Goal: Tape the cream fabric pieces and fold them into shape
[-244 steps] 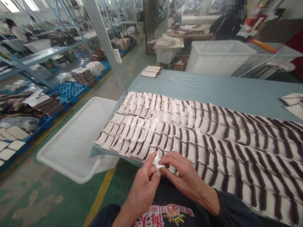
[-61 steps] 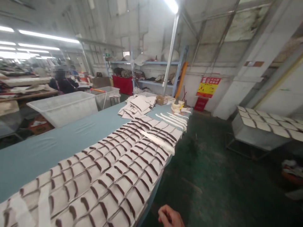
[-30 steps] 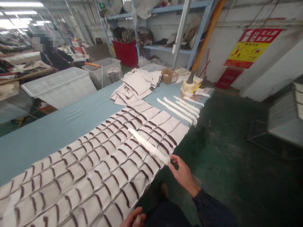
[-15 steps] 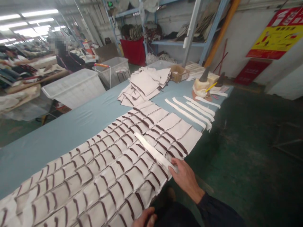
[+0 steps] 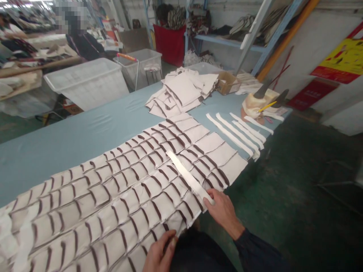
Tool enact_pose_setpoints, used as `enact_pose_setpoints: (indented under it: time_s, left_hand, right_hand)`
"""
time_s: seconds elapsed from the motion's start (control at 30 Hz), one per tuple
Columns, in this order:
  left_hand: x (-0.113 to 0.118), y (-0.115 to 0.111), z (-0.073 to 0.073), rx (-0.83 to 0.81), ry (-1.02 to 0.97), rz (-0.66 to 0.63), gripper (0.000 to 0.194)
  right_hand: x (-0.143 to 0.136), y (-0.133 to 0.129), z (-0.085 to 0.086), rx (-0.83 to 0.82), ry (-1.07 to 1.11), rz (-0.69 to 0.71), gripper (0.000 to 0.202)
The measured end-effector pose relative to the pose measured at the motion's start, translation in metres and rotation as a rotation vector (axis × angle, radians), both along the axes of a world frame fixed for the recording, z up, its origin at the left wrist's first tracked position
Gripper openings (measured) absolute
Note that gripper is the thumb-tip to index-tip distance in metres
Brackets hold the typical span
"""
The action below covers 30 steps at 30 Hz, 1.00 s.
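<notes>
Right hand [image 5: 224, 211] pinching the near end of the white strip [image 5: 188, 178] lying across panels [image 5: 123, 175], likely fanned so each edge shows, left hand [image 5: 159, 250] curled at their near side, its grip unclear!

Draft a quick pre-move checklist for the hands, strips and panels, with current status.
1. Right hand on the white strip: ok, gripping its near end.
2. Left hand on that strip too: not ok, apart from it, at the panels' near edge.
3. Left hand holding nothing: cannot tell, fingers curled.
4. White strip over the brown-edged panels: ok, lying across.
5. Other white strips in view: ok, beyond the panels on the blue tablecloth.
</notes>
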<state>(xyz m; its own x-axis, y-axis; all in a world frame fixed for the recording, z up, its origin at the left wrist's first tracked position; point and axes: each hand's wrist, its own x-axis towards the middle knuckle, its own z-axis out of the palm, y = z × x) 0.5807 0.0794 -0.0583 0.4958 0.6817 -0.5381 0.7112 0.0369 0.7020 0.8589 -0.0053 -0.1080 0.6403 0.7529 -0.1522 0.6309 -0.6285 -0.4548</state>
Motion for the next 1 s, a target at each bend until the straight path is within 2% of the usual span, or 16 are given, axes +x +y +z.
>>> enact_pose_setpoints:
  time_s: [0.13,0.23,0.4,0.5,0.6,0.67,0.73,0.83,0.9,1.0]
  left_hand:
    - [0.017,0.005,0.008,-0.143,-0.076,-0.048,0.046]
    - [0.035,0.007,0.009,-0.227,-0.190,-0.044,0.046]
    - [0.062,0.003,-0.006,-0.319,-0.332,0.114,0.054]
    - [0.077,0.000,-0.013,-0.363,-0.392,0.247,0.065]
    - [0.091,-0.001,-0.015,-0.381,-0.410,0.353,0.073]
    - [0.098,0.000,-0.015,-0.377,-0.412,0.406,0.074]
    - [0.103,0.001,-0.014,-0.389,-0.421,0.460,0.072]
    - [0.112,0.002,-0.010,-0.486,-0.447,0.522,0.066]
    - [0.119,0.000,-0.006,-0.556,-0.479,0.529,0.063]
    - [0.128,-0.005,-0.003,-0.584,-0.554,0.519,0.057]
  right_hand:
    - [0.002,-0.003,-0.001,-0.018,0.049,-0.030,0.014]
    - [0.003,-0.004,0.000,0.007,0.115,-0.045,0.015]
    - [0.005,-0.008,0.008,0.098,0.310,-0.089,0.020]
    - [0.007,-0.009,0.013,0.168,0.481,-0.083,0.031]
    - [0.007,-0.007,0.019,0.228,0.631,-0.057,0.042]
    - [0.005,-0.006,0.026,0.261,0.682,-0.047,0.043]
    - [0.003,-0.005,0.035,0.285,0.664,-0.039,0.037]
    - [-0.005,-0.002,0.047,0.243,0.504,0.021,0.024]
    - [-0.012,0.001,0.050,0.195,0.365,0.112,0.019]
    - [-0.025,0.003,0.046,0.209,0.207,0.283,0.019]
